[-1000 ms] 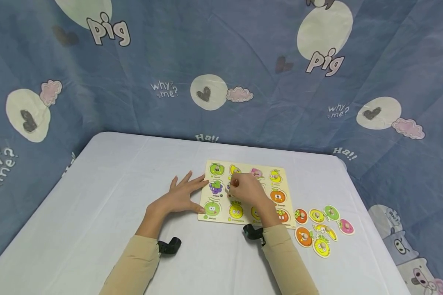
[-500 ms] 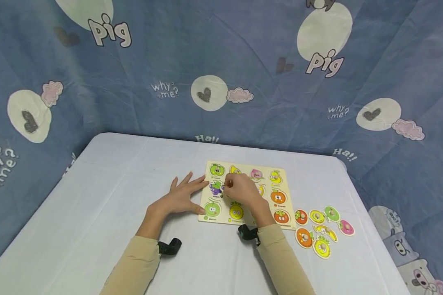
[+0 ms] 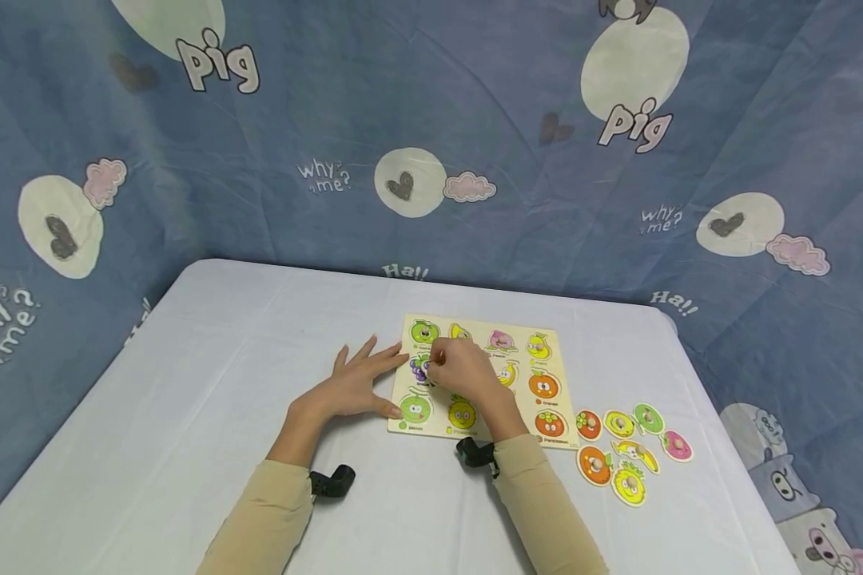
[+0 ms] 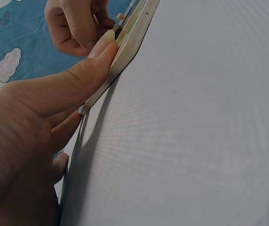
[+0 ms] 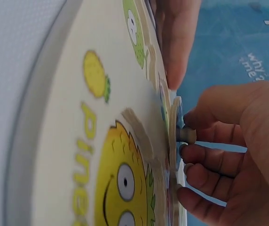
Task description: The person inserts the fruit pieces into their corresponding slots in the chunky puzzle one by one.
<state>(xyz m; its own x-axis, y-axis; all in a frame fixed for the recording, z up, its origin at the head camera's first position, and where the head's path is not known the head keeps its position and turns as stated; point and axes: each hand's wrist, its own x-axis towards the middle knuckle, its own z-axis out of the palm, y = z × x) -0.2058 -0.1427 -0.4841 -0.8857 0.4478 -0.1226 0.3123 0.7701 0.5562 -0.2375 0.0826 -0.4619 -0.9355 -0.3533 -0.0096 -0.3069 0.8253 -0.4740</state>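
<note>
A pale wooden fruit puzzle board (image 3: 525, 335) lies on the white table, with fruit pictures in its recesses. My left hand (image 3: 352, 387) spreads along the board's left side, the thumb (image 4: 99, 59) over its edge. Over the grape picture (image 3: 419, 369), my right hand (image 3: 467, 371) pinches the wooden knob (image 5: 187, 135) of a puzzle piece (image 5: 173, 127) with a blue-purple face. In the right wrist view this piece stands close against the board surface, near the left fingers (image 5: 177, 47). Its full picture is hidden by the right hand.
Several loose knobbed pieces lie right of the board, among them an orange (image 3: 594, 465), a banana (image 3: 636, 456), a pineapple (image 3: 629, 484) and a pink fruit (image 3: 677, 446). A blue printed cloth (image 3: 273, 200) hangs behind the table. Both wrists carry a black camera (image 3: 333, 481).
My right hand has shifted left across the board with the pinched puzzle piece, from beside the grape picture to over it. My left hand keeps its place at the board's edge.
</note>
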